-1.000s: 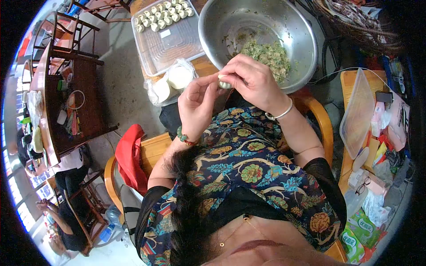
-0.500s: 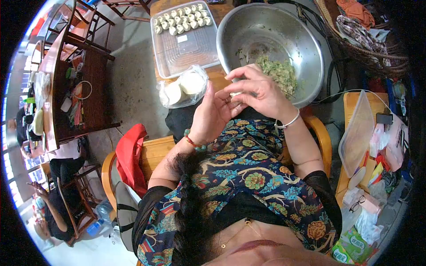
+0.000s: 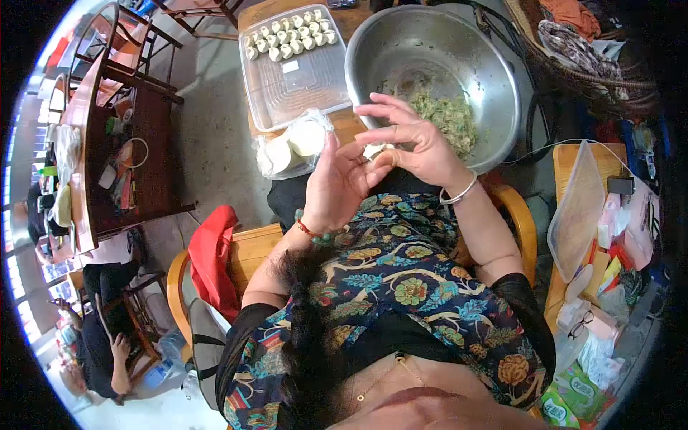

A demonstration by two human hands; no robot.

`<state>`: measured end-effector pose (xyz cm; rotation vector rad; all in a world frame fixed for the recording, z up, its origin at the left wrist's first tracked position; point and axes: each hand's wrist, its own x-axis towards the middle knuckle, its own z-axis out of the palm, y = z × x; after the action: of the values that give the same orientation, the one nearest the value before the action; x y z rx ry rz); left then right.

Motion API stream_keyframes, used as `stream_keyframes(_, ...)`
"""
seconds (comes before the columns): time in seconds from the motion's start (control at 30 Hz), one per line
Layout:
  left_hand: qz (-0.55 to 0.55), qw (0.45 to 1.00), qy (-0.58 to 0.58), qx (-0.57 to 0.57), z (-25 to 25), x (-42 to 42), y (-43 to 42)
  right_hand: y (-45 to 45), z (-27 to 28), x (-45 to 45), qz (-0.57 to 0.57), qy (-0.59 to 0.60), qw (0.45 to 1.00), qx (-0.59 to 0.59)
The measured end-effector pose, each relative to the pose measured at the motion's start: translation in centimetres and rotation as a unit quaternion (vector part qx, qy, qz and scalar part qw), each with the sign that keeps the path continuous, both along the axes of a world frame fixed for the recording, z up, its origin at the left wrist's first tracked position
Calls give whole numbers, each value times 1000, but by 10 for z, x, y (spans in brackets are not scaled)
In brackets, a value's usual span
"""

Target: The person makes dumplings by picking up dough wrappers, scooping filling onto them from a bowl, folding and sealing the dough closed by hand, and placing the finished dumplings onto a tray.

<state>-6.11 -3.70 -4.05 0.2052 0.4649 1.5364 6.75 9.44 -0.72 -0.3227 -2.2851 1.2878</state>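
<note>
Between my two hands is a small white dumpling [image 3: 373,151], partly hidden by the fingers. My left hand [image 3: 335,180] cups it from the left, palm turned up and fingers curled against it. Thumb and forefinger of my right hand [image 3: 416,147] pinch its edge, while the other fingers are raised. Just left of my left hand lie round dough wrappers [image 3: 307,138] in a clear plastic bag. Behind my right hand, a large steel basin [image 3: 494,79] holds a green, chopped filling [image 3: 448,118]. A clear plastic tray [image 3: 301,97] carries rows of folded dumplings [image 3: 290,36] at its far end.
Tray, bag and basin stand on a wooden table [image 3: 347,125]. A wicker basket [image 3: 616,100] with cloths is at the upper right. To the right, a wooden surface [image 3: 566,161] bears a clear lid [image 3: 573,215] and glasses [image 3: 580,324]. Another person [image 3: 100,344] sits at far left.
My right hand's upper fingers have lifted and spread, so more of the dumpling shows. Both hands stay close together. The person at far left has lowered a hand.
</note>
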Motion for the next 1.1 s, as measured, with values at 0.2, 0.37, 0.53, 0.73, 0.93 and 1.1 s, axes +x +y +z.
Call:
stream_keyframes(0.2,8,1000,16,25,-2,0,2,-2,-19,2,32,26,990,-133)
stream_keyframes(0.37,37,999,2,25,-8,1,0,-11,-17,-4,-1,81,983,-164)
stream_keyframes(0.53,47,997,58,22,3,4,3,-8,-27,-2,-33,89,989,-113)
stream_keyframes(0.73,52,994,95,18,-9,3,2,-8,-41,-4,-10,109,993,-38)
stream_keyframes(0.93,59,996,65,32,-3,-4,3,-19,-29,-3,-59,104,982,-147)
stream_keyframes(1.1,71,993,87,42,-14,1,3,-20,-30,-7,-84,114,989,28)
